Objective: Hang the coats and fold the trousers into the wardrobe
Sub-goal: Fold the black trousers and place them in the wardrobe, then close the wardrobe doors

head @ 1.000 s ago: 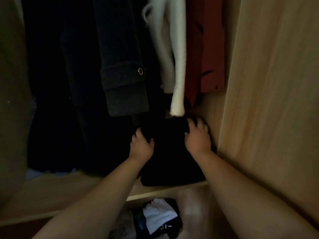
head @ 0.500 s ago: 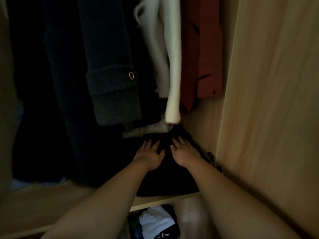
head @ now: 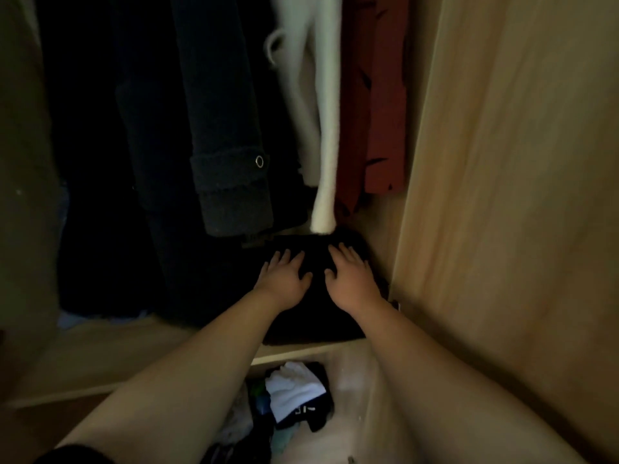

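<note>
Folded black trousers [head: 315, 324] lie on the wardrobe shelf [head: 134, 356], pushed into its right corner. My left hand [head: 284, 279] and my right hand [head: 351, 279] both rest flat on top of them, fingers spread, side by side. Above hang a dark coat [head: 214, 128] with a cuffed sleeve and a metal snap, a white coat [head: 321, 112] and a red coat [head: 378, 95]. The white sleeve ends just beyond my fingertips.
The light wooden wardrobe side panel [head: 502, 195] stands close on the right. Below the shelf an open compartment holds jumbled clothes [head: 294, 396], white and black. The left part of the wardrobe is dark, with a bit of pale blue fabric [head: 67, 319].
My hands moved from gripping the far edge of the trousers, wide apart, to lying flat and close together on top. The trousers stay on the shelf.
</note>
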